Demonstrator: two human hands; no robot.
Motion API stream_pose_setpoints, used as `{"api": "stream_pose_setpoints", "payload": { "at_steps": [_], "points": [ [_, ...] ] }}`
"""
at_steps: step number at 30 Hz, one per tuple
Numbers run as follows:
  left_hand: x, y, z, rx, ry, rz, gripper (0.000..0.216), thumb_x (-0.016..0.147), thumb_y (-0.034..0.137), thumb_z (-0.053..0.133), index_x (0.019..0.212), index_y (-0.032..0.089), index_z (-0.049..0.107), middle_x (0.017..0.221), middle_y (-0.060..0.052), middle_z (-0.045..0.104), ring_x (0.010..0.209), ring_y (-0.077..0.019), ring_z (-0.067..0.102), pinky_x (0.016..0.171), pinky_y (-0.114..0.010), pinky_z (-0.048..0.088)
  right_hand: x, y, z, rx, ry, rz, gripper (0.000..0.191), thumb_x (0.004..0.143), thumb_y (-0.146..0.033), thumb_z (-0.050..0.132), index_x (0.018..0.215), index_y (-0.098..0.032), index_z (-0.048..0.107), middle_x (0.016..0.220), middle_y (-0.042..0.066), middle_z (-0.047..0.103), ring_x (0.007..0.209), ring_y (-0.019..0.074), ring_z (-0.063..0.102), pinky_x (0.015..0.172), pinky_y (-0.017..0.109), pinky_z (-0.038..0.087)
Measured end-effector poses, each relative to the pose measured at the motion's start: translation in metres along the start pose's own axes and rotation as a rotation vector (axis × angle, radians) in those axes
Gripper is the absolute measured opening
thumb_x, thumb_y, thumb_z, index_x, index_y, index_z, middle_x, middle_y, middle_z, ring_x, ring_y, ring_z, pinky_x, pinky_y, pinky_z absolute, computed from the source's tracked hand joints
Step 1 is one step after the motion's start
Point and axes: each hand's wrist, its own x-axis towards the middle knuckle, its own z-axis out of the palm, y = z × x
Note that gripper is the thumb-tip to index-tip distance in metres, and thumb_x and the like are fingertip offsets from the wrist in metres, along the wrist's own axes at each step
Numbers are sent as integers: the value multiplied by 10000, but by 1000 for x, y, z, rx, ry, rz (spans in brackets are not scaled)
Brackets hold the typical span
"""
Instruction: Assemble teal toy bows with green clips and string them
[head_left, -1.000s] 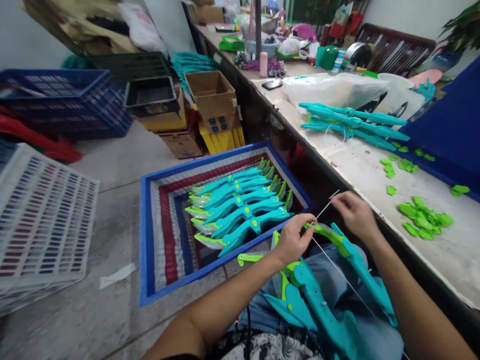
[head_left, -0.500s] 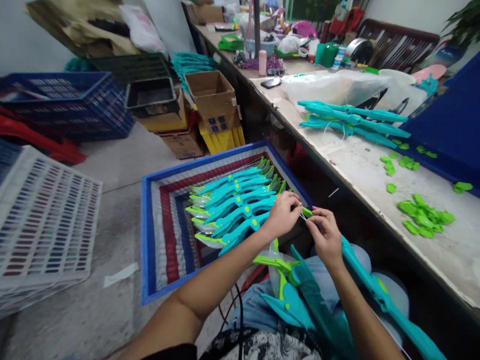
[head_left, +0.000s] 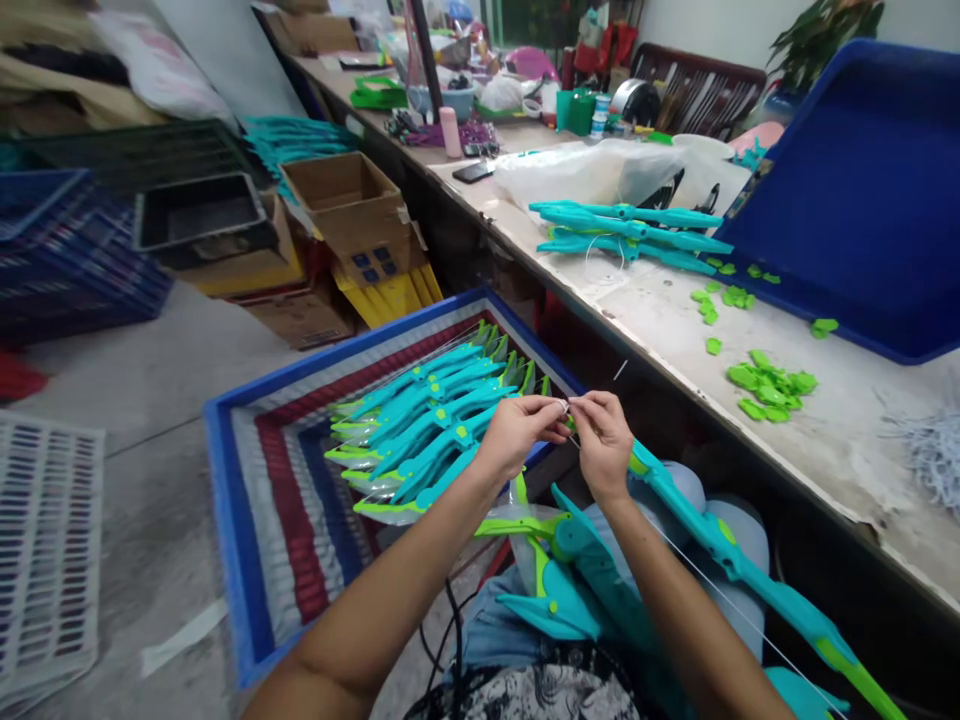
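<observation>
My left hand (head_left: 519, 432) is closed, its fingertips pinching a thin white string (head_left: 565, 407). Right against it, my right hand (head_left: 602, 440) pinches the same string, so the fingertips of both nearly touch. A long teal and green bow-shaped plastic piece (head_left: 724, 540) slants from behind my right hand down to the lower right, with white string running alongside it. Across my lap lie more teal and green plastic pieces (head_left: 559, 600), partly in clear film and partly hidden by my right forearm. The exact shape of the string between my fingertips is too small to make out.
Left of my hands, a blue-rimmed crate (head_left: 225, 520) holds a row of teal and green pieces (head_left: 439, 412). On the workbench (head_left: 667, 370) lie stacked teal pieces (head_left: 630, 235), small green parts (head_left: 769, 385) and a blue bin (head_left: 847, 200). Cardboard boxes (head_left: 352, 210) stand behind.
The view has swung right. My hands have drawn together, and the string end between them is now pinched by both at one spot.
</observation>
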Motion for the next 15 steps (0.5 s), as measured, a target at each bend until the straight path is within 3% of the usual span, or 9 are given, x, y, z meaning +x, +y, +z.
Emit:
{"api": "stream_pose_setpoints", "payload": {
  "at_steps": [4,8,11,15],
  "points": [
    [-2,0,1,-19,-7,-14,298,549,364,820,674,129,686,584,-13,638,535,-114,599,504,-221,507,1,-2,1,-17,-115,-53,219,887,-195,544,980,-255,733,933,33,599,907,151,603,799,288,516],
    [-1,-3,7,-103,115,-12,248,553,331,777,640,143,641,553,10,614,508,-105,578,487,-215,491,4,-4,-3,13,-212,-55,315,902,-184,512,1164,-267,666,1025,47,616,951,154,620,826,295,524],
    [0,-1,9,-175,121,-17,191,544,283,739,580,151,605,569,15,610,552,-114,585,524,-237,514,7,-6,-7,-43,-199,-133,234,897,-214,556,1073,-262,703,943,38,640,867,152,631,768,288,532],
    [1,4,6,-177,11,-48,145,542,267,705,588,139,655,615,-15,645,617,-144,613,612,-292,540,14,-9,-13,-151,-207,-221,171,900,-237,555,919,-235,725,861,40,666,801,157,640,731,295,534]
  ]
}}
